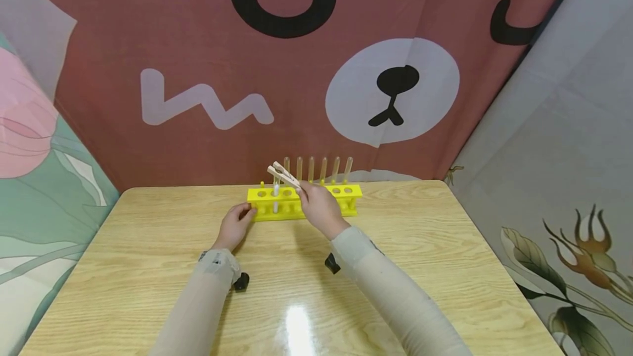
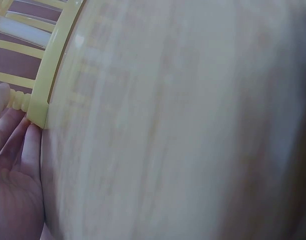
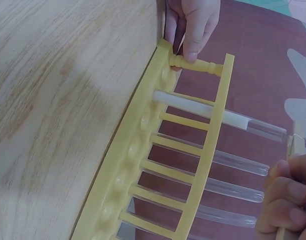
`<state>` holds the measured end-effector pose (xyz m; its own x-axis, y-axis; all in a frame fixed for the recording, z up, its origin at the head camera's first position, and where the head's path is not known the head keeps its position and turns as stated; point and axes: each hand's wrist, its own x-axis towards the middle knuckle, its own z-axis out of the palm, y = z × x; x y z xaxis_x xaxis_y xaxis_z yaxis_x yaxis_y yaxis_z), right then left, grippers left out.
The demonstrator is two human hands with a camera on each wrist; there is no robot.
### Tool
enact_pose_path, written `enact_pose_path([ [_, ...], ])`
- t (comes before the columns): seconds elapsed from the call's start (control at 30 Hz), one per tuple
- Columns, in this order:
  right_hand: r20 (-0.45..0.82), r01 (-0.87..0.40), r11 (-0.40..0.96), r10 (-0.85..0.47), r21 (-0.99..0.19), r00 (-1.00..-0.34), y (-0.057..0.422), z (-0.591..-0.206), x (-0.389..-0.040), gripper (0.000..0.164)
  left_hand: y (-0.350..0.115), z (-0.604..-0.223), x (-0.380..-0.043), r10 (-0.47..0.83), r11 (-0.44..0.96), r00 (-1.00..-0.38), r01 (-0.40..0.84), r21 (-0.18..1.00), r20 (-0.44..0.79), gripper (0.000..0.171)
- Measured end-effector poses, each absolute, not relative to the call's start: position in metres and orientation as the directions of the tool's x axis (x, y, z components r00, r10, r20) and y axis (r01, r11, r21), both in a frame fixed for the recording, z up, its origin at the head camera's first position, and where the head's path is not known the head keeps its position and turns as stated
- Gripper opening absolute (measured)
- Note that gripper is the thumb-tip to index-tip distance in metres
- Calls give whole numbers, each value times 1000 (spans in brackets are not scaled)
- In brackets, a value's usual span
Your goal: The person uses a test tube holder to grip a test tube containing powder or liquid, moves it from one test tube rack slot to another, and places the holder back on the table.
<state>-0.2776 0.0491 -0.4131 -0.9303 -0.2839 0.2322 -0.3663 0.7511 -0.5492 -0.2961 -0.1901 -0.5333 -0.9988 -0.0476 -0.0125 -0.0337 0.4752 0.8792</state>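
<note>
My right hand holds a wooden test tube clamp, its tips pointing left. In the head view the clamp overlaps the top of a test tube with white contents. That tube stands upright in a hole near the left end of a yellow test tube rack. My left hand grips the rack's left end, its thumb on the end post in the right wrist view. Behind the holes, several clear test tubes stand with rounded ends up.
The rack stands near the back of a wood-grain table. A reddish-brown cloth with a cartoon bear's face hangs just behind it. Dark devices sit on both wrists. Patterned curtains flank the table.
</note>
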Motion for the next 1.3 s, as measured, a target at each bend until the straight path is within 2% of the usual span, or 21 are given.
enact_pose_path([
  [0.3,314,-411,721,-276,-558,-909,55,-417,-276,27,-192,-539,-299,-46,473,-999,-27,881,-6,45],
  [0.73,296,-364,710,-225,-602,-928,70,-423,-274,25,-190,-536,-298,-45,471,-999,-17,882,4,42],
  [1.3,374,-398,695,-197,-598,-906,87,-423,-270,22,-192,-537,-299,-42,479,-999,-31,877,-12,47],
])
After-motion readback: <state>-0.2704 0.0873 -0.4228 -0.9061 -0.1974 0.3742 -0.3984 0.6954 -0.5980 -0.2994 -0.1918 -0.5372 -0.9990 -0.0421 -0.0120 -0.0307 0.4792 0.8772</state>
